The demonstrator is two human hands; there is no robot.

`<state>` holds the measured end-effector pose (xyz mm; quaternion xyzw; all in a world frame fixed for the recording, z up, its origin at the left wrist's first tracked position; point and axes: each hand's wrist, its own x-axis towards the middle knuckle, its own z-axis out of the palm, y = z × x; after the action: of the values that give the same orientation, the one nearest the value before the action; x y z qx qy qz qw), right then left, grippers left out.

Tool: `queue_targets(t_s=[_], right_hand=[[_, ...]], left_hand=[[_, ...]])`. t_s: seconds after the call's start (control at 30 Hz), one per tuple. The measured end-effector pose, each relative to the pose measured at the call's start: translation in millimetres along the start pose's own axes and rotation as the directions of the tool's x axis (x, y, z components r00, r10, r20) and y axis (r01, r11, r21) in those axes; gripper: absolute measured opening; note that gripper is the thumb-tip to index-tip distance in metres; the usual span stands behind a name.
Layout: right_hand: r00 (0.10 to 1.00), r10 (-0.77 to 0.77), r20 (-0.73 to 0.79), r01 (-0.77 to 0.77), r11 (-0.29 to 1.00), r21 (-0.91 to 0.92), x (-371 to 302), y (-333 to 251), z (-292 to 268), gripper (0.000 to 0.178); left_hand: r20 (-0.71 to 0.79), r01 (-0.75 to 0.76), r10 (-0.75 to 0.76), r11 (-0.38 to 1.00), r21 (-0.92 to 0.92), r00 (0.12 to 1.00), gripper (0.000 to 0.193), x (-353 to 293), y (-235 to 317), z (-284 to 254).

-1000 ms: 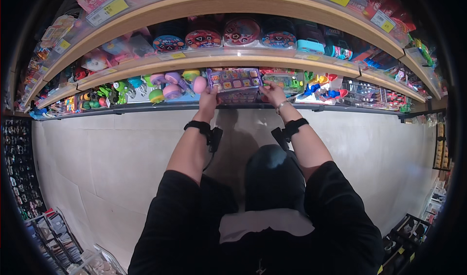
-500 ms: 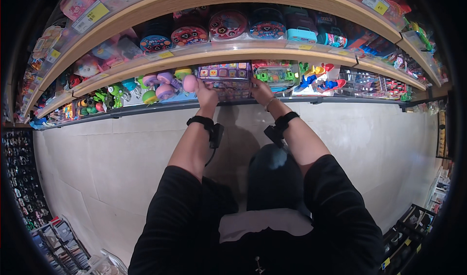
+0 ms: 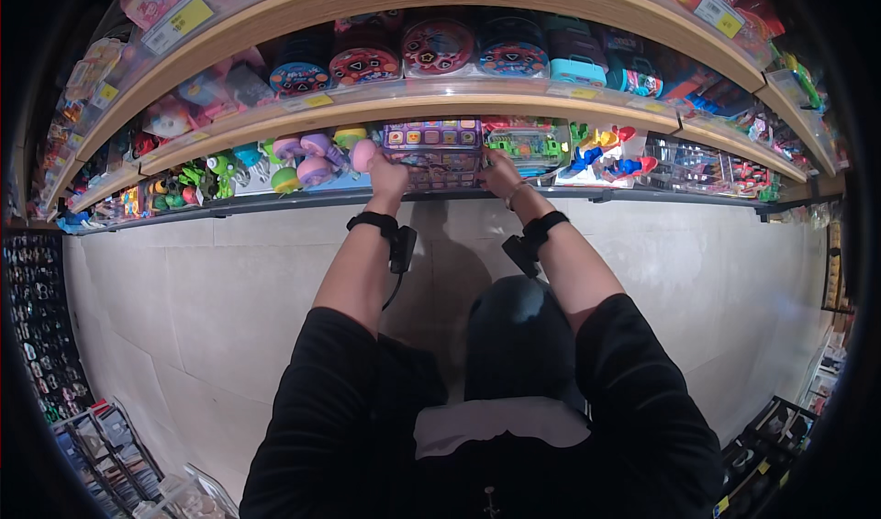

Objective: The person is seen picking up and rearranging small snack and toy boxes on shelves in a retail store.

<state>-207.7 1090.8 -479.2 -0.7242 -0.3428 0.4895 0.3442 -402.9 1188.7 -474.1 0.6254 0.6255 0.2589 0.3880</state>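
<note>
A stack of purple patterned boxes (image 3: pixel 442 161) stands on the bottom shelf, the top one bearing rows of small coloured squares. My left hand (image 3: pixel 389 178) grips the stack's left side, its fingertips partly hidden. On the opposite side my right hand (image 3: pixel 500 174) holds the boxes by the right edge. Just left of my left hand are pink and purple round-headed toys (image 3: pixel 315 156). Beyond my right hand lies a clear-packed green toy (image 3: pixel 528 143).
A wooden shelf edge (image 3: pixel 440 108) runs right above the boxes. Round blue and red tins (image 3: pixel 439 46) sit on the shelf over it. Blue, yellow and red toys (image 3: pixel 601 150) lie farther right. Pale floor tiles (image 3: pixel 239 280) stretch below, with racks at both lower corners.
The whole view has shifted slightly. Both hands stay at the sides of the purple boxes, with little visible movement of the stack.
</note>
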Motion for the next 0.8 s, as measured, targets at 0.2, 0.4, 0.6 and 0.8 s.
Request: queue_targets(t_s=[0.2, 0.4, 0.6, 0.8], right_hand=[[0.983, -0.15, -0.103, 0.107, 0.934, -0.342, 4, -2, 8, 0.061], [0.976, -0.2, -0.088, 0.15, 0.907, -0.393, 15, 0, 12, 0.063], [0.936, -0.326, -0.131, 0.226, 0.843, -0.488, 11, 27, -14, 0.056], [0.957, -0.079, 0.28, 0.165, 0.94, -0.298, -34, 1, -20, 0.045]], left_hand=[[-0.052, -0.067, 0.065, 0.997, -0.046, 0.997, 0.042, -2, -7, -3], [-0.028, -0.068, 0.066, 0.994, -0.08, 0.997, 0.044, 10, -21, -6], [0.125, 0.019, 0.011, 0.972, -0.233, 0.992, 0.048, -2, 4, 2], [0.233, 0.148, -0.091, 0.96, -0.238, 0.968, 0.037, 2, -21, -43]])
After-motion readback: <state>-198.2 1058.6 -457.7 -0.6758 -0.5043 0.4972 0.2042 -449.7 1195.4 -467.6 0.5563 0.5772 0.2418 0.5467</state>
